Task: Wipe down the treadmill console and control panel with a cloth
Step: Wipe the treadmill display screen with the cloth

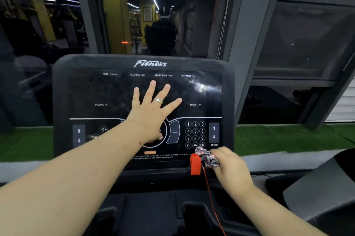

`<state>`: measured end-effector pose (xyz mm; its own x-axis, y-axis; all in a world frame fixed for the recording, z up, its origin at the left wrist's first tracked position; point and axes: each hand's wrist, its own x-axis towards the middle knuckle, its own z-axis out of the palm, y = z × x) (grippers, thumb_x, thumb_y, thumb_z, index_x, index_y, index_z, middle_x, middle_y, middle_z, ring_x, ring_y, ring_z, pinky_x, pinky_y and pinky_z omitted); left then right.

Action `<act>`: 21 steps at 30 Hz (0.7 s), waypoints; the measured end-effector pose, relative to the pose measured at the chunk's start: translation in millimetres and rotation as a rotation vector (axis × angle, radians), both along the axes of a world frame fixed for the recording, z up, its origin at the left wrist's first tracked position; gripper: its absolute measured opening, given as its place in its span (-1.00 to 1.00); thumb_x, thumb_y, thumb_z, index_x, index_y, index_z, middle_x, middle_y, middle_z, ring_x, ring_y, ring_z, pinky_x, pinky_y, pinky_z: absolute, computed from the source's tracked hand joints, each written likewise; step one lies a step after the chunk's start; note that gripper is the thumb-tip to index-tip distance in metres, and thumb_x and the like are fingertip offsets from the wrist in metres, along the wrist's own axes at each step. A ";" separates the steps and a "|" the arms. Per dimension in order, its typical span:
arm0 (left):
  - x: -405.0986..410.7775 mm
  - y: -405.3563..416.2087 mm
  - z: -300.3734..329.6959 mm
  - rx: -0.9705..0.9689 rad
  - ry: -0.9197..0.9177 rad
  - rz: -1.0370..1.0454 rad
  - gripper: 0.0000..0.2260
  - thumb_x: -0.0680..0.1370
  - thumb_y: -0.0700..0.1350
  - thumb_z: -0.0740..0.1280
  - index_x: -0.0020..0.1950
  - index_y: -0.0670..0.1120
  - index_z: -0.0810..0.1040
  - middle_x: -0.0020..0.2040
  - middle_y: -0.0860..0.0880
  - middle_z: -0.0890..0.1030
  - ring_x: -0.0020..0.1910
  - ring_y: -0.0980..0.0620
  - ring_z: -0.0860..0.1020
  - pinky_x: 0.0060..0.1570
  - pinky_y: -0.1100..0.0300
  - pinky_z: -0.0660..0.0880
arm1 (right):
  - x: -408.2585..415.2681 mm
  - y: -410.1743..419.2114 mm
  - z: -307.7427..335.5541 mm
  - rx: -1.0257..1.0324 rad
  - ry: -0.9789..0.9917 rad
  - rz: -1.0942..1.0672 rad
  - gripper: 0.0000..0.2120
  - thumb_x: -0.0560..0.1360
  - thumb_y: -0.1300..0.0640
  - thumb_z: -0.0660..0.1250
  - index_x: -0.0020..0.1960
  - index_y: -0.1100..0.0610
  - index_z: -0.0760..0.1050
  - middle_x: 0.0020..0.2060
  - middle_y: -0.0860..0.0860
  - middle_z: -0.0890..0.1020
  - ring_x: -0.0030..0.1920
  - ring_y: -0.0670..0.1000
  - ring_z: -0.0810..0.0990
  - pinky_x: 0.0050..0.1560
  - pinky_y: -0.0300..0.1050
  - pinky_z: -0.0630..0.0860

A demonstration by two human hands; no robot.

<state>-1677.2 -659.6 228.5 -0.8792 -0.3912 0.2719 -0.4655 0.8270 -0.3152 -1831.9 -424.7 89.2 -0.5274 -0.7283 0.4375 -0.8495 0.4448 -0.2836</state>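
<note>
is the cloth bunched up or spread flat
Bunched up. The patterned cloth is a small wad gripped in the right hand, at the console's lower right corner by the red safety key.

The left hand (151, 109) lies flat with fingers spread on the dark treadmill console (107, 90). The right hand (230, 166) grips a crumpled patterned cloth (207, 158) at the console's lower right edge, just beside a red safety key (195, 164).

Treadmill console (63, 74): black, white lettering and white curved line. Keypad (195, 134): white numerals 0 to 9 in white rings. Cloth (208, 158): black-and-white speckled weave with pink tint. Safety key (195, 164): red, thin red cord (213, 203). Ring (158, 100): gold. Indicator bar (150, 152): orange. Floor strip (288, 138): green turf.
</note>
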 end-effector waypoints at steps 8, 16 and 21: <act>-1.3 -1.5 0.5 0.006 -0.004 0.000 0.20 0.35 0.20 0.58 0.58 0.31 -0.36 0.61 -0.01 -0.44 0.54 -0.29 -0.47 0.45 -0.49 -0.19 | -32.7 -54.6 131.2 -0.102 0.128 -0.073 -0.75 0.41 0.26 0.38 0.06 0.06 0.62 -0.04 0.03 0.59 -0.02 0.18 0.59 -0.05 0.00 0.51; 9.0 -10.1 2.6 -0.028 0.028 -0.036 0.21 0.36 0.36 0.50 0.62 0.12 -0.37 0.64 0.07 -0.36 0.60 -0.14 -0.39 0.55 -0.33 -0.17 | -3.8 -114.7 176.4 -0.185 0.080 -0.070 -0.83 0.46 0.26 0.33 -0.01 0.06 0.58 -0.06 0.02 0.56 -0.07 0.14 0.56 -0.12 0.00 0.50; 41.7 -38.6 12.4 -0.063 0.092 -0.056 0.03 0.46 0.43 0.32 0.65 0.13 -0.27 0.67 0.02 -0.27 0.64 -0.09 -0.28 0.60 -0.14 -0.13 | -0.9 -80.7 133.7 0.154 0.248 0.194 -0.64 0.32 0.29 0.38 0.07 0.01 0.61 -0.06 -0.02 0.56 0.04 0.16 0.59 -0.09 0.03 0.56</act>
